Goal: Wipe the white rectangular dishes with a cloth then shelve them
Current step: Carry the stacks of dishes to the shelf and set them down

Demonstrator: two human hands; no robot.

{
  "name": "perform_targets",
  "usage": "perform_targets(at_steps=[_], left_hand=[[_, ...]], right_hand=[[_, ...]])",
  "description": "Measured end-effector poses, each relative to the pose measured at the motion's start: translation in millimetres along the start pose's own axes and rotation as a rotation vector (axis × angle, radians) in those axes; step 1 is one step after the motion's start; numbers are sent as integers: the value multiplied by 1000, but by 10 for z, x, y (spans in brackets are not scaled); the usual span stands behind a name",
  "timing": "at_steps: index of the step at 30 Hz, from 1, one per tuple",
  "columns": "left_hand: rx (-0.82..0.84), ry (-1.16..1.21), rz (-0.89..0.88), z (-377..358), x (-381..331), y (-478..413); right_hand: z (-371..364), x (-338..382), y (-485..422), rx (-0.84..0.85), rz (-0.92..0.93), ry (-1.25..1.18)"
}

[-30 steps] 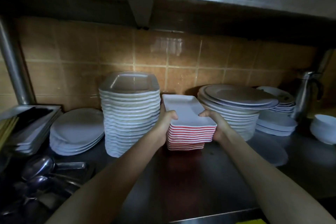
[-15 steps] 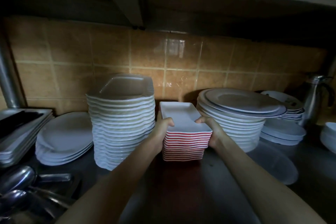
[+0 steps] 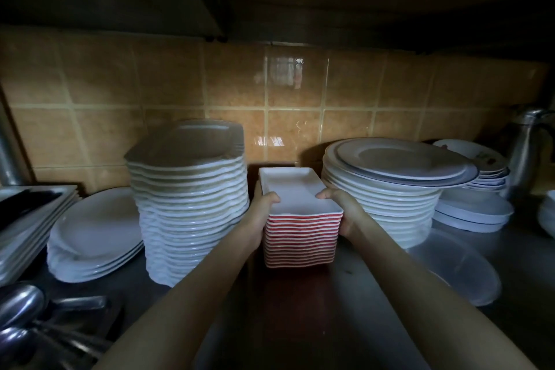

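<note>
A stack of several white rectangular dishes point(image 3: 295, 189) with red outer sides stands on the steel shelf point(image 3: 300, 309) against the tiled wall. My left hand point(image 3: 259, 213) grips the stack's left side, thumb hooked over the top dish's rim. My right hand point(image 3: 342, 210) grips the right side the same way. The stack sits in the gap between a tall pile of white platters point(image 3: 192, 198) and a pile of round plates point(image 3: 390, 183). No cloth is in view.
Oval white plates point(image 3: 93, 237) lie at the left, beside flat rectangular trays point(image 3: 27, 219) and metal ladles point(image 3: 21, 306). At the right are smaller plates point(image 3: 471, 210), a clear plastic lid point(image 3: 459, 270) and a steel kettle point(image 3: 528, 153). An upper shelf hangs low overhead.
The stack of rectangular dishes has come down from slightly raised onto the shelf and moved further back between the piles. Both hands keep their grip; the view has moved closer.
</note>
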State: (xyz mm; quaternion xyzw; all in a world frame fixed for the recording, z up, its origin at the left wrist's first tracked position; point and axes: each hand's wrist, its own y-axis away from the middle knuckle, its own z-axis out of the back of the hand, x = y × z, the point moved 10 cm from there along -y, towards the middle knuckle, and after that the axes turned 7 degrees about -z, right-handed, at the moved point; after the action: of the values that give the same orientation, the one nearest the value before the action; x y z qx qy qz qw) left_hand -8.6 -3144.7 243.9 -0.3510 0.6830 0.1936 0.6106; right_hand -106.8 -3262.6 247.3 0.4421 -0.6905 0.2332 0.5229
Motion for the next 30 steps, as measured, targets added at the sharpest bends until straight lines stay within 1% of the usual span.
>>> perform_targets(at_steps=[3, 6, 8, 10, 12, 13, 17, 19, 22, 25, 27, 30], left_hand=[[1, -78, -11, -6, -22, -8], [24, -102, -10, -27, -21, 6], [51, -120, -39, -51, -69, 64], [88, -153, -77, -85, -113, 147], [109, -247, -107, -90, -128, 240], [113, -328, -134, -80, -145, 290], [172, -777, -398, -115, -317, 520], [188, -896, -505, -162, -343, 618], [147, -994, -571, -167, -311, 671], [104, -1026, -565, -159, -285, 687], [99, -1024, -557, -160, -284, 689], [106, -1007, -554, -178, -316, 709]], right_hand=[[40, -4, 16, -32, -21, -32], [45, 1, 32, -4, -45, -90], [43, 52, 57, 18, -20, -110], [22, 102, 112, 37, 33, -79], [46, 107, 208, -4, 79, 23], [60, 112, 291, -43, 107, 114], [2, 146, 626, -103, 313, 511], [-13, 116, 718, -138, 412, 642], [-63, 37, 752, -183, 522, 808], [-65, 18, 737, -318, 604, 986], [-68, 30, 742, -387, 618, 1032], [-78, 46, 770, -414, 618, 1032]])
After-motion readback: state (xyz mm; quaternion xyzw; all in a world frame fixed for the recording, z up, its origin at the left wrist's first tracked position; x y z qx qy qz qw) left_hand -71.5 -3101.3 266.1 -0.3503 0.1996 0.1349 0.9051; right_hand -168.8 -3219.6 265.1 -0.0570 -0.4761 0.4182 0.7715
